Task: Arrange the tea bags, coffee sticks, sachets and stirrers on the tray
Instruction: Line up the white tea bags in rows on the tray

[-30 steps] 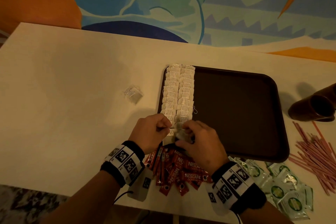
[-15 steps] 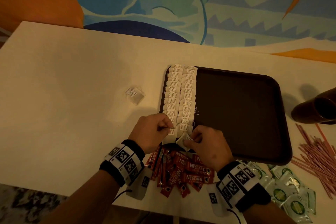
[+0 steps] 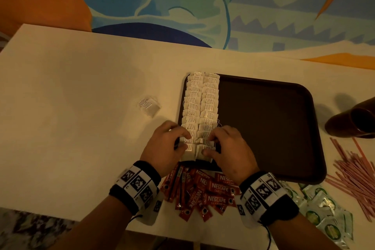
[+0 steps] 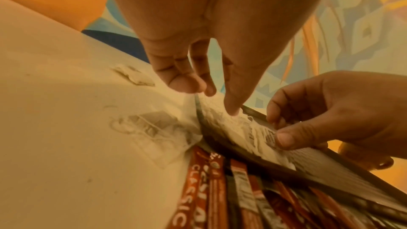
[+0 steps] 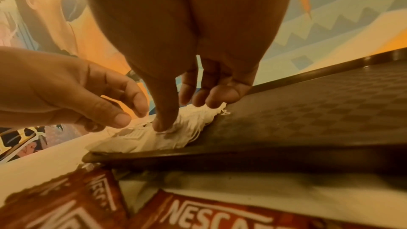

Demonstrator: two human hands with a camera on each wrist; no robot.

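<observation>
Two columns of white tea bags point(image 3: 200, 105) lie along the left side of the dark brown tray point(image 3: 267, 128). My left hand point(image 3: 183, 141) pinches the nearest tea bag of the left column, thumb pressed on it point(image 4: 231, 111). My right hand point(image 3: 208, 146) pinches the nearest tea bag of the right column point(image 5: 141, 135) between thumb and forefinger. Two loose tea bags point(image 3: 149, 106) lie on the table left of the tray. Red coffee sticks point(image 3: 205, 191) are heaped under my wrists. Green sachets point(image 3: 324, 209) and pink stirrers point(image 3: 355, 174) lie at the right.
A dark brown cup point(image 3: 353, 122) lies on its side right of the tray. The cream table point(image 3: 81, 107) spreads out to the left. The tray's right part holds nothing. The near table edge runs just below the coffee sticks.
My right hand has brought its tea bag forward and laid it at the near end of the right column. Both hands now sit close together over the nearest bags.
</observation>
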